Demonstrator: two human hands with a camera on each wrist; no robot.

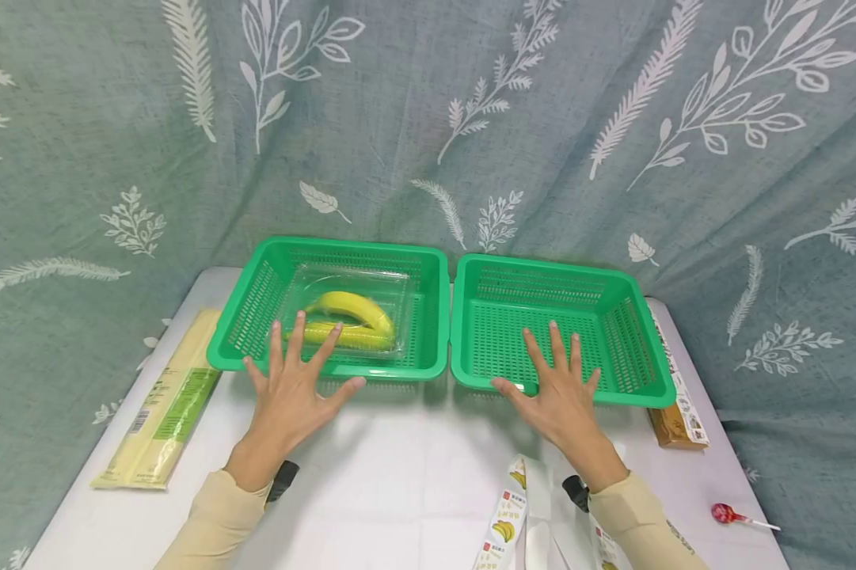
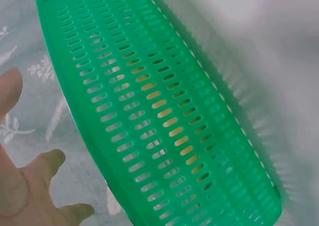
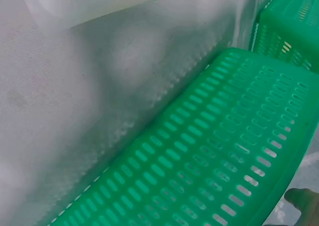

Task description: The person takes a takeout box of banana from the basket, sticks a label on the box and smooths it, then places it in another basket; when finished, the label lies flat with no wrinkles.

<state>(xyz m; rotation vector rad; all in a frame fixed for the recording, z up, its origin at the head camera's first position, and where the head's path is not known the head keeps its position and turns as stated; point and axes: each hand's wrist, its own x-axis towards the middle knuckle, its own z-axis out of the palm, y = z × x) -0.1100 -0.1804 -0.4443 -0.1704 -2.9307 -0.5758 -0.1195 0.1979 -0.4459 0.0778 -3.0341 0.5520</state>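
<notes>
Two green plastic baskets stand side by side on the table. In the head view my left hand (image 1: 292,404) is spread above the front rim of the left basket (image 1: 438,317), holding nothing. A clear plastic box (image 1: 392,286) with yellow bananas (image 1: 356,305) in it lies inside that basket. My right hand (image 1: 559,400), fingers also spread, hovers over the front rim of the right basket (image 1: 652,372). No objects show inside the right basket. The left wrist view shows the left basket's slotted wall (image 2: 149,116); the right wrist view shows the right basket's wall (image 3: 199,146).
A long yellow-green packet (image 1: 160,404) lies at the table's left. White label strips with banana prints (image 1: 506,518) are near the front, by the right forearm. At the right are a brown-and-white box (image 1: 677,423) and a red lollipop (image 1: 723,513). A patterned curtain (image 1: 399,119) hangs behind.
</notes>
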